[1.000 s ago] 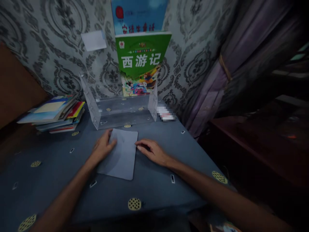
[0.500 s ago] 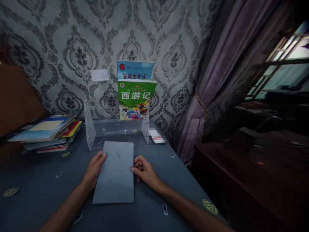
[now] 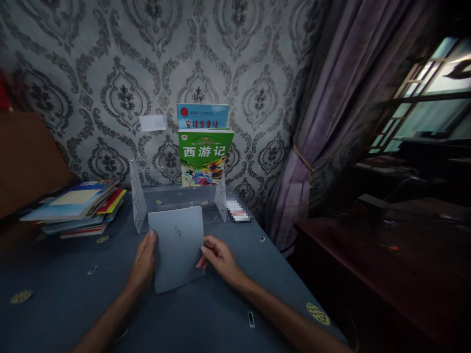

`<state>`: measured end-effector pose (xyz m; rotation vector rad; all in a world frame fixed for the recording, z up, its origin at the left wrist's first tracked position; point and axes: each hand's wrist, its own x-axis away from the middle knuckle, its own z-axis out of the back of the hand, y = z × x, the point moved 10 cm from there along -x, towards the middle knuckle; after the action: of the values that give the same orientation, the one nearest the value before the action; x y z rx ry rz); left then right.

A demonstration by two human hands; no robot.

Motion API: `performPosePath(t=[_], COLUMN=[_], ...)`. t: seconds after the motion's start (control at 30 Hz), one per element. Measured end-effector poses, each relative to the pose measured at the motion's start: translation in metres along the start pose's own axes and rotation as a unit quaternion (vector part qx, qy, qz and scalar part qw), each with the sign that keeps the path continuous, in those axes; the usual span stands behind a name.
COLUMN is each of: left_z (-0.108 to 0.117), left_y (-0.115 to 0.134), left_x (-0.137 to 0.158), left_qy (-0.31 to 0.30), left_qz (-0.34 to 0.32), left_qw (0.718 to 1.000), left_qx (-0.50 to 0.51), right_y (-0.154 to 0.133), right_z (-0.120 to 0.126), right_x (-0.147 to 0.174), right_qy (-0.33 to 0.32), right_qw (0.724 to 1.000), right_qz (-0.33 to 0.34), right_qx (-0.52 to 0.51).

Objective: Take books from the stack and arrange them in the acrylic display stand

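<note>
A plain pale grey notebook [image 3: 178,250] with small dark lettering on its cover is tipped up off the table in front of me. My left hand [image 3: 143,257] grips its left edge, with the thumb along the side and the fingers mostly hidden behind. On the right edge, my right hand [image 3: 219,257] pinches the notebook between thumb and curled fingers. Just behind stands a clear acrylic rack [image 3: 138,196]. At its back right a green book [image 3: 204,156] stands upright before a taller blue book [image 3: 202,115], whose lower part it covers.
A stack of books and papers [image 3: 79,208] lies on the left of the dark table [image 3: 184,326]. A white paper [image 3: 152,122] is on the patterned wall. Right of the rack lies a blurred-out item [image 3: 238,211]. A purple curtain [image 3: 298,181] hangs beyond the table's right edge.
The notebook has been raised from lying nearly flat to a steeper tilt, its lower edge lifted. Both hands keep to its sides, the right now closed on the edge. The view has shifted slightly.
</note>
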<state>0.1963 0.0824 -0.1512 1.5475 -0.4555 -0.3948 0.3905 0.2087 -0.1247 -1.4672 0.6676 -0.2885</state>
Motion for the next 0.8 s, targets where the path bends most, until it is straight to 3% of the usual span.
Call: performPosePath(t=[0.13, 0.37, 0.53, 0.67, 0.8], left_z=[-0.005, -0.018, -0.038, -0.041, -0.047], left_y=[0.011, 0.063, 0.056, 0.050, 0.062], left_x=[0.002, 0.011, 0.017, 0.013, 0.004], left_qy=[-0.083, -0.143, -0.219, -0.243, -0.244], left_qz=[-0.017, -0.183, -0.239, -0.247, -0.277], left_qw=[0.996, 0.967, 0.915, 0.881, 0.861], left_qx=[-0.011, -0.107, -0.241, -0.322, -0.350], right_y=[0.001, -0.021, -0.013, -0.017, -0.030], right_z=[-0.004, 0.012, 0.020, 0.020, 0.022], right_x=[0.001, -0.007, -0.002, 0.001, -0.009], right_qy=[-0.002, 0.048, 0.059, 0.060, 0.078], right_qw=[0.999, 0.987, 0.982, 0.976, 0.967], right_qz=[0.008, 0.058, 0.045, 0.053, 0.074], right_qx=[0.032, 0.145, 0.172, 0.202, 0.230])
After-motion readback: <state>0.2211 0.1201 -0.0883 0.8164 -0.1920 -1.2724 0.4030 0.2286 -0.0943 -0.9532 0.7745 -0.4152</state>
